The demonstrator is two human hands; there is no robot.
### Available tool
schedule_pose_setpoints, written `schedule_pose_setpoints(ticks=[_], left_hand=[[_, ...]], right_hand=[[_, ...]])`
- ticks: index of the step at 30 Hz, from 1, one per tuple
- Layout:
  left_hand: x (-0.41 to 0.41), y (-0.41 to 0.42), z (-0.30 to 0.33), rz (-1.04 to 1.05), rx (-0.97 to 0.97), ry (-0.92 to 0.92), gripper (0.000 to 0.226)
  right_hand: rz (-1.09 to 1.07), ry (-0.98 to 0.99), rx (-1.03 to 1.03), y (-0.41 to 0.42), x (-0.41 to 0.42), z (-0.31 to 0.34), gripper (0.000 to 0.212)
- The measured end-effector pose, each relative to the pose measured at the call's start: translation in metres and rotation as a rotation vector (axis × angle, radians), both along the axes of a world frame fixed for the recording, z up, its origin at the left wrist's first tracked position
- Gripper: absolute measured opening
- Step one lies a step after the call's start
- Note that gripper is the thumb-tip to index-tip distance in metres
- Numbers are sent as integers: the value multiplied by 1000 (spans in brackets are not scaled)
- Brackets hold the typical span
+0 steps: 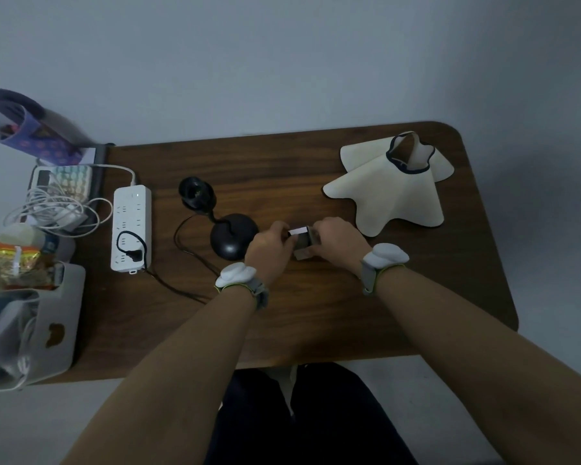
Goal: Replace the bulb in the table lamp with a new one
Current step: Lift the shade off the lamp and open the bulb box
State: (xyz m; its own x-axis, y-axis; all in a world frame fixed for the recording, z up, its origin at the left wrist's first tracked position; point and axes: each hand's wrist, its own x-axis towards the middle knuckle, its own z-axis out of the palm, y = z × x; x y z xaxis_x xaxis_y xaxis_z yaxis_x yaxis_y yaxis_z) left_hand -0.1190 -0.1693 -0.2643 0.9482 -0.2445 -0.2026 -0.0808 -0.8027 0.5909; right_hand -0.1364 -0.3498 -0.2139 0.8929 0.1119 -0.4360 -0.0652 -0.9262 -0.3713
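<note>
A black table lamp stands on the wooden table [316, 317], its round base [230, 237] in the middle and its socket head [195, 192] empty, with no bulb in it. The cream lampshade [391, 193] lies apart at the back right. A small cardboard bulb box [303, 242] with a white flap sits just right of the lamp base. My left hand [270, 245] and my right hand [341, 241] both grip this box from either side. Whatever is inside the box is hidden.
A white power strip [131, 226] lies left of the lamp with the lamp's black plug in it and the cord trailing across the table. Tangled white cables, a calculator, a purple bag and a white storage bin [52, 333] crowd the left edge.
</note>
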Motion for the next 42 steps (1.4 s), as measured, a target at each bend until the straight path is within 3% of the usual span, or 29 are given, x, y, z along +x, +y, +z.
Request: schedule_pose_setpoints(ticks=[10,18,31,42], left_hand=[[10,-1,-2,157,-92,202,29],[10,-1,3,170,-137,183,32],[2,-7,8,159,-228,188,31],[-1,-5,14,191,-269,225,30]], right_hand=[[11,-46,79,-4,-6,-2,36],[37,-48,160,1,-2,0,24],[114,-101,-254,19,9,2,37],[120,-74,-340,29,15,3,37]])
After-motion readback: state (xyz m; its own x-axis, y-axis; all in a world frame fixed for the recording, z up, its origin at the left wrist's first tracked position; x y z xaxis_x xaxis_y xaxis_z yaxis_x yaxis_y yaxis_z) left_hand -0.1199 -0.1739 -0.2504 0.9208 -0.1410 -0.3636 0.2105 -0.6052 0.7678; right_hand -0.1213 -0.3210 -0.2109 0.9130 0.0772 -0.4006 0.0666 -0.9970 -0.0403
